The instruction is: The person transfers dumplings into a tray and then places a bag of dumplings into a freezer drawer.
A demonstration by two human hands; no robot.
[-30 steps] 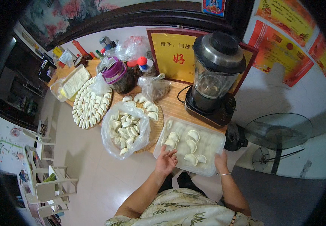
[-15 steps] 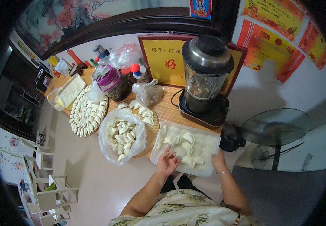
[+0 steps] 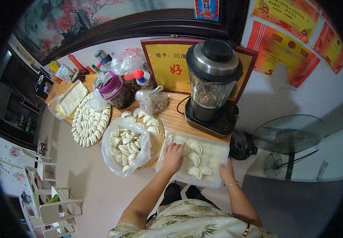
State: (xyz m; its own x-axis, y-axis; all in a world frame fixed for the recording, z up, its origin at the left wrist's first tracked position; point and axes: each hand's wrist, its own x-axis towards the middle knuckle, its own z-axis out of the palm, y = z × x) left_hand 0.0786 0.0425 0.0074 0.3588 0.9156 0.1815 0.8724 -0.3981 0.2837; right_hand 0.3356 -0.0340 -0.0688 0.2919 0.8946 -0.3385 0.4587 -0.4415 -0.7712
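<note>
Cream leaf-print shirt (image 3: 191,216), short sleeves (image 3: 124,230), thin silvery right-wrist bracelet (image 3: 231,184)

Taking the clock from the view's centre, one tray (image 3: 217,148) at five o'clock holds at least four dumplings (image 3: 195,148), more perhaps hidden by one of the two hands (image 3: 173,157). Of two boards (image 3: 159,147), the one at seven o'clock shows about seven dumplings and the one at nine dozens, while one bag (image 3: 143,158) at eight holds too many overlapping to count. There is one blender (image 3: 213,65) at one o'clock, one purple-lidded jar (image 3: 120,97) at ten and at least three posters (image 3: 276,53) at two.
</note>
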